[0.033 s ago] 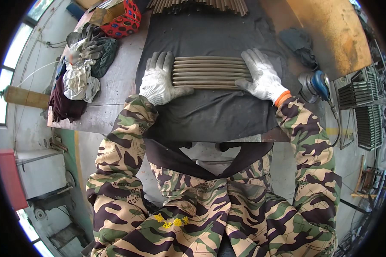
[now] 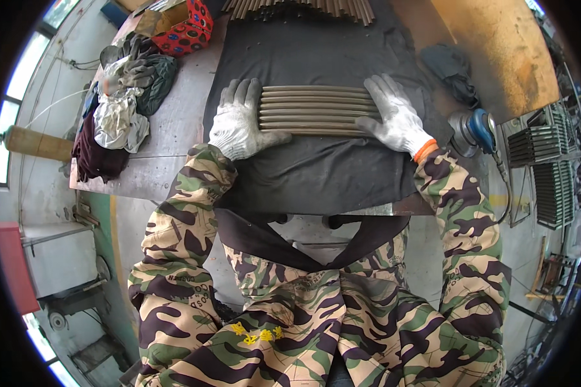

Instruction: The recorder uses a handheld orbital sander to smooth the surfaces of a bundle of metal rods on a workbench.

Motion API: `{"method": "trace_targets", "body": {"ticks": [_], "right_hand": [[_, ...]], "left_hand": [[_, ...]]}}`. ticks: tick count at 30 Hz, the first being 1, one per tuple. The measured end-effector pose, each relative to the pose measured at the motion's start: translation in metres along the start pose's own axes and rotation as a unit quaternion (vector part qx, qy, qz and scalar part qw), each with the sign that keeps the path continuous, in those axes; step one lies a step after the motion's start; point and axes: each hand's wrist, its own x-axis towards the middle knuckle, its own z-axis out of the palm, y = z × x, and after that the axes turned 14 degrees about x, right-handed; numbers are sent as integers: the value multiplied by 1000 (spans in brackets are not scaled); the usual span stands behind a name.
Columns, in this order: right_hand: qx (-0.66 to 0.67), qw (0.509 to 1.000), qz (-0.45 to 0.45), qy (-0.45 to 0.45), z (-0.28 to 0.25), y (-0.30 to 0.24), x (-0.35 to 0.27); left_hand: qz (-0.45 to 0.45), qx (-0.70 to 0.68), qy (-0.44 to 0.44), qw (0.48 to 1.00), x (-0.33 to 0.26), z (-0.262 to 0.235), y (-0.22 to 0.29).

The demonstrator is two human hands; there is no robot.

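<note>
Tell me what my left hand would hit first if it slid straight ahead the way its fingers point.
Probably only bare dark cloth at first, then the far stack of metal rods at the table's back edge. The left hand points up-table beside the rod bundle; depth is hard to judge.

Gloved hands: two, left hand [image 2: 239,122] and right hand [image 2: 397,116]
Metal rods [image 2: 316,111] between them: about seven
Dark cloth [image 2: 329,174]: one
Blue power tool [image 2: 478,129]: one
Rag pile [image 2: 119,109]: one

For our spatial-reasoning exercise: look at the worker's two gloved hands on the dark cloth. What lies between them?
In the head view, a flat row of metal rods lies between the left hand and right hand, on the dark cloth. Each hand rests on one end.
</note>
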Motion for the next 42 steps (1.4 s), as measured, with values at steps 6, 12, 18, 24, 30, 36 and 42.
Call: {"method": "trace_targets", "body": {"ticks": [6, 12, 18, 24, 30, 36, 42], "right_hand": [[273, 960, 0, 64, -1, 22, 0], [281, 943, 113, 138, -24, 28, 7], [-70, 992, -17, 102, -44, 63, -88], [144, 969, -42, 198, -44, 15, -64], [280, 942, 102, 153, 1, 6, -11], [241, 957, 118, 106, -20, 1, -10], [-74, 995, -15, 58, -22, 30, -61]], "left_hand": [[-12, -26, 50, 998, -7, -14, 4], [-10, -3, 53, 999, -5, 2, 1], [0, -15, 67, 998, -3, -10, 5], [-16, -7, 7, 1000, -4, -10, 6], [-7, -11, 81, 997, -5, -5, 8], [-30, -2, 26, 999, -2, -3, -1], [-35, -31, 57, 997, -5, -6, 3]]}}
